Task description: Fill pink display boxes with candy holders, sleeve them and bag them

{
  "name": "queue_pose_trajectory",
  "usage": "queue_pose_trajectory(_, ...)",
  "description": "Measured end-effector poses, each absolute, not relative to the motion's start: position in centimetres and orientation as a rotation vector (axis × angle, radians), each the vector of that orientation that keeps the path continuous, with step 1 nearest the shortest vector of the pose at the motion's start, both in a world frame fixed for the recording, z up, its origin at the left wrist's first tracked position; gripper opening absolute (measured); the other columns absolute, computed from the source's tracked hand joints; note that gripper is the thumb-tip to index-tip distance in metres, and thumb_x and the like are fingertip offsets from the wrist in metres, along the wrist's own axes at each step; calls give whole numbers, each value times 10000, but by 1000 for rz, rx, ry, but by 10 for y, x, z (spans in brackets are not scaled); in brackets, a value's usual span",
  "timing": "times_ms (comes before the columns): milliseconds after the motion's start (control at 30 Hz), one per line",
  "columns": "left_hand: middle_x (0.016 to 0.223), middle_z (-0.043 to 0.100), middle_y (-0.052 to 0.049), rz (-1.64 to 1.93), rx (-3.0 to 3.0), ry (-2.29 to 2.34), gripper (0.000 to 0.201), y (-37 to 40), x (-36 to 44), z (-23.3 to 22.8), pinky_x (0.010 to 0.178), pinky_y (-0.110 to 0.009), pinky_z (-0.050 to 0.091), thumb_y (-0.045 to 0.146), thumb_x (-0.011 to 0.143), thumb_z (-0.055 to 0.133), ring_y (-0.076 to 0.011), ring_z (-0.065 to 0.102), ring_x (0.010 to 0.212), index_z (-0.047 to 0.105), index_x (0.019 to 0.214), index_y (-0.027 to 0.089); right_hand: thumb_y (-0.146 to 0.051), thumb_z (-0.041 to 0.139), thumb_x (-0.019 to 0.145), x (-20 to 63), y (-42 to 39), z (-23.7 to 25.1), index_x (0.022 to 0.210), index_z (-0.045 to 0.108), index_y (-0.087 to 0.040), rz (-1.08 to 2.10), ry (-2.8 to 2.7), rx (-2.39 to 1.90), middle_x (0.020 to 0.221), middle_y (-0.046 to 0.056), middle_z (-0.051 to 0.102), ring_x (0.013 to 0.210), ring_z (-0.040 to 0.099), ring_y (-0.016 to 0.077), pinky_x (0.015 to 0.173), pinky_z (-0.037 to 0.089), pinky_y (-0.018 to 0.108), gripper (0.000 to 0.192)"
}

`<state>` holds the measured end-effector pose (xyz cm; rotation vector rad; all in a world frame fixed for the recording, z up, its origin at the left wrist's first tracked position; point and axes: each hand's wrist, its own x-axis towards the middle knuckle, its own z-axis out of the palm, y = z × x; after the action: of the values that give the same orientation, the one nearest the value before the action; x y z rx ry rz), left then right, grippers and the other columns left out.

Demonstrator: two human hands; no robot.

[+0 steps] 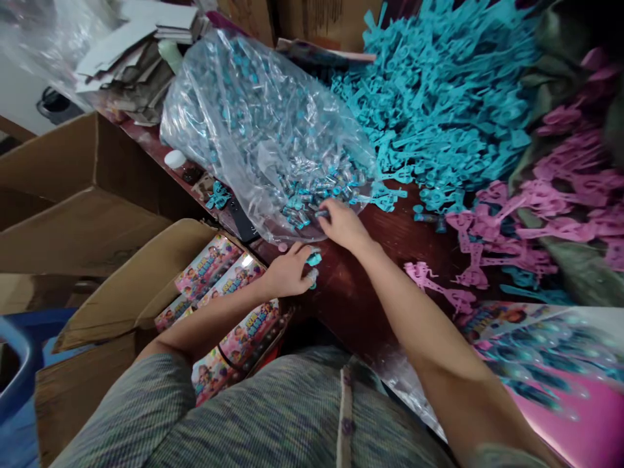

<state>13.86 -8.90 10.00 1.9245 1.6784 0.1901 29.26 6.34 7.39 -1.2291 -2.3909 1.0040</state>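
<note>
Right hand (341, 224) pinches blurred pieces in bag (253, 123); left hand (288, 270) grips 2 teal pieces (313, 260)

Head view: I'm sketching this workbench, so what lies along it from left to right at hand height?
Open brown cardboard box of colourful printed packs → left hand → right hand at the clear plastic bag of small blue parts → loose pink plastic pieces.
</note>
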Motion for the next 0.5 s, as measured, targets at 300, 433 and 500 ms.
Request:
queue_pose_trajectory(300, 686, 629, 3, 538, 1433, 1330, 505, -90, 129, 102, 568, -198, 429, 635, 992, 582, -109, 546, 588, 718, 967, 149, -448, 711, 958, 368, -18, 68, 1089, 801, -278, 1314, -1924, -833, 1085, 26, 834, 1000, 799, 203, 915, 641, 284, 232)
queue_pose_trajectory(433, 624, 595, 18, 528, 1405, 1218, 625, -87, 133, 98, 492, -180, 363, 759, 935, 603, -74, 492, 496, 748, 926, 152, -436, 760, 943, 375, -18, 76, 1060, 839, -306, 1158, -2009, -715, 1064, 13, 849, 963, 823, 186, 892, 637, 200, 192)
queue_pose_trajectory(500, 603, 589, 23, 534, 1414, 1164, 626, -91, 132, 99, 494, -179, 363, 768, 935, 602, -70, 491, 493, 744, 882, 161, -416, 773, 940, 381, -17, 81, 1071, 848, -325, 1109, -2052, -640, 1068, 1, 851, 963, 828, 177, 892, 622, 162, 176)
